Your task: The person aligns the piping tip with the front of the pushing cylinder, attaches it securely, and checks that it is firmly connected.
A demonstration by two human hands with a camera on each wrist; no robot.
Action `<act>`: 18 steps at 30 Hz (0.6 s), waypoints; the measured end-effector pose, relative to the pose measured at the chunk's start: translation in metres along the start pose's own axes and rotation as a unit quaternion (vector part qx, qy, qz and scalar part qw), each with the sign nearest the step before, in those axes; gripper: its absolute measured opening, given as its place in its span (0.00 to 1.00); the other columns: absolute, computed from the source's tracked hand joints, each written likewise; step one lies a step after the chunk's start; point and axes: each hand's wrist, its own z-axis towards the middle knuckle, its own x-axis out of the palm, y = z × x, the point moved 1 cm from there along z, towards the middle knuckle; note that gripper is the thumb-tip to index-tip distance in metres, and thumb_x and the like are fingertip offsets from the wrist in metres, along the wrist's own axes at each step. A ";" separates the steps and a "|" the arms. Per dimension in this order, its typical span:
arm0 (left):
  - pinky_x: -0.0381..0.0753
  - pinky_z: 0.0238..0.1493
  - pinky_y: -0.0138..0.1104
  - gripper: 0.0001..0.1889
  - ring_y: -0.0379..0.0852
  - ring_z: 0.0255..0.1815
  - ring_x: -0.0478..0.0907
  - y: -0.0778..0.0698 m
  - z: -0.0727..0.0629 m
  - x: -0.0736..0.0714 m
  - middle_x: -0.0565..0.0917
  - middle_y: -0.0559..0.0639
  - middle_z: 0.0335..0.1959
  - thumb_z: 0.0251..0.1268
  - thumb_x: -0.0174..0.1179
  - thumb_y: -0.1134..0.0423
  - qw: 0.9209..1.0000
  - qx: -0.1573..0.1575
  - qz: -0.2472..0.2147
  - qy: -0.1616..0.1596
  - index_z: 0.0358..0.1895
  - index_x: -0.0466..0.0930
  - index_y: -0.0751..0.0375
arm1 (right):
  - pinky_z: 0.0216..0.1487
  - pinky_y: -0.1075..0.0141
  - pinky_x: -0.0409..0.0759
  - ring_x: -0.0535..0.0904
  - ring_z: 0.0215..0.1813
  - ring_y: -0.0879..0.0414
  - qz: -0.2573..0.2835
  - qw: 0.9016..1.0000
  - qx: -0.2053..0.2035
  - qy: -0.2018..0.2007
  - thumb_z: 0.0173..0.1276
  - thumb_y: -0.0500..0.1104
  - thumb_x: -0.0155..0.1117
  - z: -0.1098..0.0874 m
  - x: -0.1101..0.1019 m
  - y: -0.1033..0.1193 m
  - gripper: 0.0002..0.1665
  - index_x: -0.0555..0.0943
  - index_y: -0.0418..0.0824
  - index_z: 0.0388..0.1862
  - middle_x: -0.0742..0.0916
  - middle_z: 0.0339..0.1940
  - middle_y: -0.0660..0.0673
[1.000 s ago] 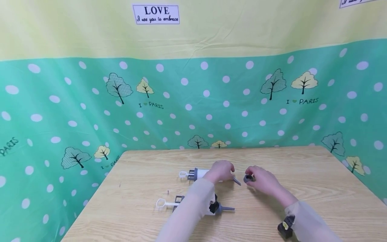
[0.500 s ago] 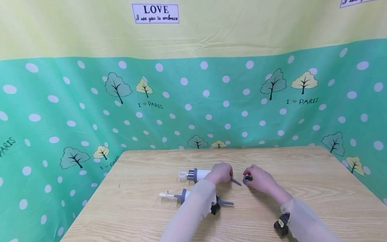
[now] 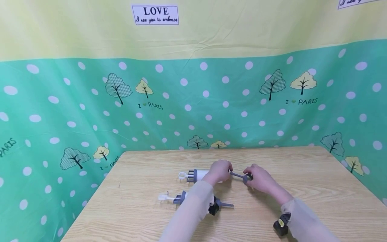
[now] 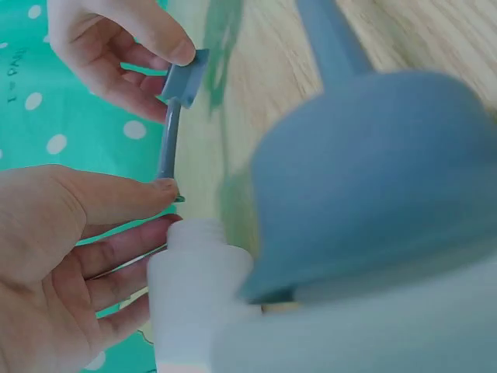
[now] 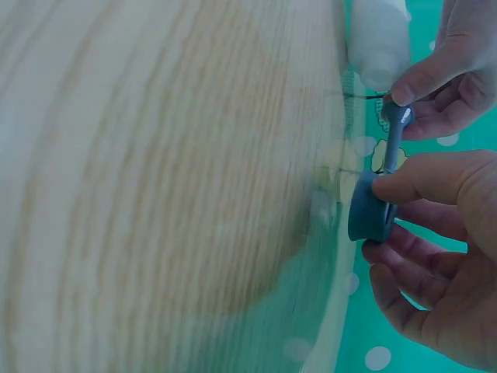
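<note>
My left hand (image 3: 220,171) pinches one end of a thin grey-blue nozzle (image 4: 170,144) between thumb and finger. The nozzle's other end meets a grey-blue screw ring (image 5: 371,208), which my right hand (image 3: 263,179) pinches at its rim. Whether the nozzle end is inside the ring cannot be told. Below my left hand lies a white syringe-like tube (image 3: 203,174) with a bare threaded neck (image 4: 196,233). It has a grey collar and a white loop-handled plunger (image 3: 183,175). The left forearm partly covers a second such tube, with a grey nozzle (image 3: 226,204) fitted.
Both tubes lie on a wood-grain table (image 3: 314,188). The second tube's white plunger handle (image 3: 164,197) points left. A green and yellow patterned cloth (image 3: 193,84) hangs behind the table and at its sides. Each forearm carries a black wrist camera (image 3: 281,227).
The nozzle in my left hand has swung up from slanting downward to nearly level, its far end now at the ring. Earlier, the second tube rolled over slightly.
</note>
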 end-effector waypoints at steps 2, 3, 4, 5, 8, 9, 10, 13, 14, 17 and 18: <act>0.72 0.33 0.27 0.09 0.38 0.29 0.75 0.001 -0.001 -0.001 0.80 0.42 0.27 0.50 0.63 0.65 1.000 -0.001 -0.021 -0.007 0.37 0.83 0.52 | 0.36 0.61 0.75 0.73 0.33 0.55 0.008 1.000 0.000 -0.007 0.46 0.37 0.69 -0.001 -0.001 0.000 0.23 0.80 0.34 0.44 0.78 0.33 0.44; 0.72 0.33 0.27 0.09 0.38 0.28 0.74 0.001 -0.002 -0.002 0.80 0.42 0.27 0.50 0.63 0.65 0.999 -0.002 -0.030 -0.010 0.37 0.82 0.53 | 0.36 0.60 0.75 0.73 0.33 0.55 0.013 1.000 0.000 -0.010 0.45 0.37 0.68 -0.001 -0.001 0.000 0.23 0.80 0.33 0.44 0.78 0.33 0.44; 0.72 0.32 0.27 0.09 0.37 0.28 0.73 0.002 -0.003 -0.002 0.79 0.41 0.26 0.50 0.64 0.64 0.999 -0.004 -0.041 -0.013 0.37 0.82 0.53 | 0.36 0.60 0.75 0.74 0.33 0.54 0.019 1.000 -0.001 -0.012 0.44 0.36 0.68 -0.001 -0.001 0.001 0.24 0.80 0.32 0.44 0.78 0.34 0.43; 0.72 0.32 0.27 0.09 0.37 0.27 0.73 0.003 -0.004 -0.002 0.79 0.41 0.26 0.50 0.64 0.64 0.999 -0.006 -0.050 -0.017 0.37 0.82 0.53 | 0.37 0.59 0.76 0.74 0.34 0.54 0.024 1.000 -0.002 -0.015 0.44 0.36 0.68 -0.002 -0.001 0.001 0.25 0.79 0.31 0.45 0.78 0.34 0.43; 0.72 0.31 0.27 0.09 0.37 0.27 0.73 0.007 -0.007 -0.004 0.79 0.42 0.26 0.49 0.65 0.64 0.996 -0.018 -0.087 -0.028 0.36 0.82 0.55 | 0.40 0.58 0.77 0.76 0.36 0.53 0.046 0.999 -0.002 -0.022 0.43 0.35 0.67 -0.003 -0.001 0.001 0.27 0.78 0.29 0.46 0.78 0.35 0.42; 0.73 0.31 0.27 0.09 0.37 0.27 0.73 0.008 -0.008 -0.005 0.79 0.43 0.27 0.49 0.65 0.64 0.995 -0.021 -0.097 -0.030 0.37 0.81 0.56 | 0.41 0.58 0.78 0.77 0.37 0.52 0.056 0.998 -0.002 -0.023 0.43 0.34 0.66 -0.004 -0.001 0.002 0.27 0.77 0.28 0.47 0.78 0.36 0.42; 0.73 0.31 0.27 0.09 0.37 0.27 0.73 0.009 -0.009 -0.006 0.79 0.43 0.27 0.49 0.65 0.65 0.993 -0.023 -0.108 -0.034 0.36 0.81 0.56 | 0.42 0.57 0.78 0.77 0.38 0.51 0.067 0.997 -0.001 -0.026 0.43 0.34 0.66 -0.005 -0.001 0.002 0.27 0.77 0.28 0.47 0.78 0.37 0.41; 0.73 0.31 0.27 0.09 0.37 0.27 0.73 0.011 -0.013 -0.008 0.79 0.44 0.26 0.48 0.65 0.66 0.990 -0.022 -0.133 -0.042 0.36 0.81 0.58 | 0.44 0.57 0.78 0.79 0.41 0.50 0.097 0.995 0.001 -0.034 0.44 0.32 0.65 -0.007 0.001 0.003 0.27 0.76 0.30 0.48 0.78 0.39 0.41; 0.73 0.31 0.27 0.09 0.37 0.26 0.73 0.011 -0.014 -0.009 0.79 0.43 0.25 0.48 0.65 0.66 0.989 -0.019 -0.138 -0.045 0.35 0.81 0.58 | 0.44 0.57 0.78 0.79 0.41 0.49 0.107 0.994 -0.001 -0.038 0.44 0.32 0.64 -0.007 0.001 0.004 0.27 0.76 0.30 0.48 0.78 0.40 0.40; 0.72 0.30 0.26 0.09 0.36 0.25 0.73 0.010 -0.018 -0.011 0.79 0.42 0.24 0.47 0.66 0.66 0.988 -0.012 -0.147 -0.050 0.34 0.81 0.57 | 0.45 0.57 0.78 0.79 0.43 0.48 0.128 0.990 -0.006 -0.049 0.44 0.30 0.64 -0.008 0.004 0.006 0.25 0.76 0.32 0.47 0.79 0.41 0.40; 0.72 0.30 0.26 0.09 0.35 0.25 0.72 0.009 -0.019 -0.012 0.79 0.42 0.24 0.47 0.66 0.66 0.987 -0.010 -0.150 -0.050 0.34 0.81 0.57 | 0.45 0.57 0.78 0.79 0.43 0.48 0.135 0.989 -0.005 -0.052 0.45 0.30 0.64 -0.008 0.004 0.006 0.25 0.76 0.32 0.47 0.79 0.42 0.40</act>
